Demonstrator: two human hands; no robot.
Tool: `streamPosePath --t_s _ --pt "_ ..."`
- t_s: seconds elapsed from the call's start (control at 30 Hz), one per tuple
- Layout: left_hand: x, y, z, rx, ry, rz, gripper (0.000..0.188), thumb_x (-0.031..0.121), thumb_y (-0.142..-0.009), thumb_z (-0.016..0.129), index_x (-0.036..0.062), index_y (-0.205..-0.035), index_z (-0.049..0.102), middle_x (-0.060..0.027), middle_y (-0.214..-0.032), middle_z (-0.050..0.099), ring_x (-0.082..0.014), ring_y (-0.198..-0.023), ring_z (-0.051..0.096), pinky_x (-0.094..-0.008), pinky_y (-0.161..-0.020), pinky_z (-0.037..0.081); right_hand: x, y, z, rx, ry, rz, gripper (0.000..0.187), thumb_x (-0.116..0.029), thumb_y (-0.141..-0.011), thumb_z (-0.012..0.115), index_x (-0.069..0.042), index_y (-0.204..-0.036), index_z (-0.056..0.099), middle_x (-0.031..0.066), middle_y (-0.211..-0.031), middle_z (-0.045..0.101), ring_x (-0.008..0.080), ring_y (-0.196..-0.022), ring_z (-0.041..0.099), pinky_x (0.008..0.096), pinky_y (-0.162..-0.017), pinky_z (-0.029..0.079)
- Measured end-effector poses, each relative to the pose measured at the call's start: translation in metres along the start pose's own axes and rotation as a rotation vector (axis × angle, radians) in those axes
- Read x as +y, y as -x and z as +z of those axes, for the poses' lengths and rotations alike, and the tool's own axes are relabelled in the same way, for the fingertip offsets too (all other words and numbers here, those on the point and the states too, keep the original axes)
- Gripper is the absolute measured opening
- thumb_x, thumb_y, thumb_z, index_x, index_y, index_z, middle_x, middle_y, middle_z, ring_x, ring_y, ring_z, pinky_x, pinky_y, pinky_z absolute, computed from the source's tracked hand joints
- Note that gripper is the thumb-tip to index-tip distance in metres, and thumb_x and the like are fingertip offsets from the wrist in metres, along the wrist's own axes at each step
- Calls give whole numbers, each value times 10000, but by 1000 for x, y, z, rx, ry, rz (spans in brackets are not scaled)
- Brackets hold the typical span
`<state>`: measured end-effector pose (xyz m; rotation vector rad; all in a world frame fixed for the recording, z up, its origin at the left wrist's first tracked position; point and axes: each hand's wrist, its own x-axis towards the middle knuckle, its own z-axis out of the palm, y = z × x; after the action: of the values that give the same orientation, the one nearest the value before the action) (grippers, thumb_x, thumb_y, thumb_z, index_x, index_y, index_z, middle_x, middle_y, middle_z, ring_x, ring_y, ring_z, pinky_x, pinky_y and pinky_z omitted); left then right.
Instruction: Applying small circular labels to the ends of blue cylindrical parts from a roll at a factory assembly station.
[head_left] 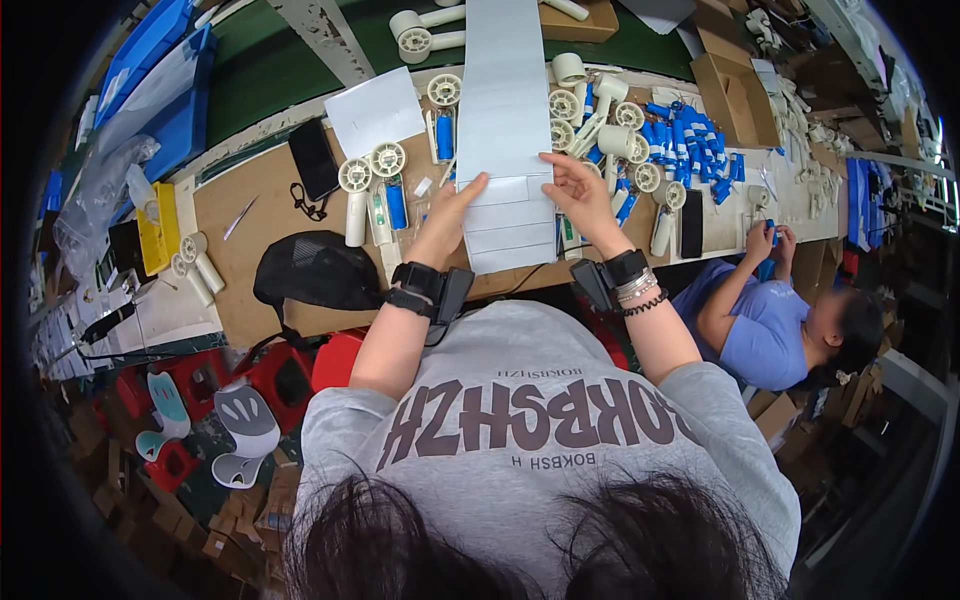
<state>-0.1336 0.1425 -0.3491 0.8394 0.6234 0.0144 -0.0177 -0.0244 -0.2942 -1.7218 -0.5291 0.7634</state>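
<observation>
A long pale grey strip [503, 100] stretches from the top edge of the view toward my chest. Crosswise lines divide its near end into narrow sections, like a strip of stickers or pads; I cannot tell which. My left hand [447, 222] pinches the strip's left edge, with the thumb on top. On the opposite edge, the fingers of my right hand [586, 200] are bent around the side, thumb near the same crosswise line. Left of the strip lie a white fan housing [388, 160] and a blue cylindrical battery [396, 205].
Blue batteries [690, 145] are heaped at the right, among white fan parts [617, 140]. Dark phones [314, 160] [691, 224], a black mesh cap [318, 272] and a white sheet [375, 112] lie on the table. A cardboard box [735, 100] stands far right; a co-worker [765, 320] sits right, handling something blue.
</observation>
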Motion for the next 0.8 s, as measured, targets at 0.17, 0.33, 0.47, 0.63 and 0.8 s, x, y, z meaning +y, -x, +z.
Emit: streamPosePath --t_s 0.17,0.33,0.47,0.63,0.8 --pt "11 -3 13 -15 56 -104 384 236 -814 622 -21 -1082 526 -106 -1023 585 -174 -917 564 -291 -787 443 -2 10 -4 92 506 -270 381 -19 -749 641 -99 -1114 569 39 -862 495 122 -747 514 219 -660 445" --pt "12 -5 23 -28 22 -13 386 223 -810 623 -21 -1092 525 -108 -1032 584 -179 -911 565 -287 -787 441 -5 13 -6 198 798 -484 309 -76 -720 679 -107 -1022 623 59 -807 451 177 -709 486 256 -598 435" --pt "8 -7 29 3 21 -50 373 217 -808 623 -16 -1084 530 -111 -1028 585 -185 -914 564 -288 -788 437 -2 12 -11 244 845 -535 230 -72 -722 672 -99 -949 646 49 -811 497 181 -701 517 261 -586 452" --pt "-4 -14 30 20 20 -106 366 210 -810 619 -19 -1082 531 -112 -1028 585 -187 -918 561 -287 -790 434 7 12 -19 253 857 -625 164 -68 -723 664 -96 -884 654 51 -835 560 203 -719 568 275 -597 474" --pt "-13 -23 29 38 2 -128 357 203 -811 617 -21 -1075 531 -108 -1008 591 -189 -898 569 -293 -781 444 13 17 -26 172 801 -510 135 -59 -741 645 -71 -871 612 66 -882 597 235 -776 601 284 -619 491"
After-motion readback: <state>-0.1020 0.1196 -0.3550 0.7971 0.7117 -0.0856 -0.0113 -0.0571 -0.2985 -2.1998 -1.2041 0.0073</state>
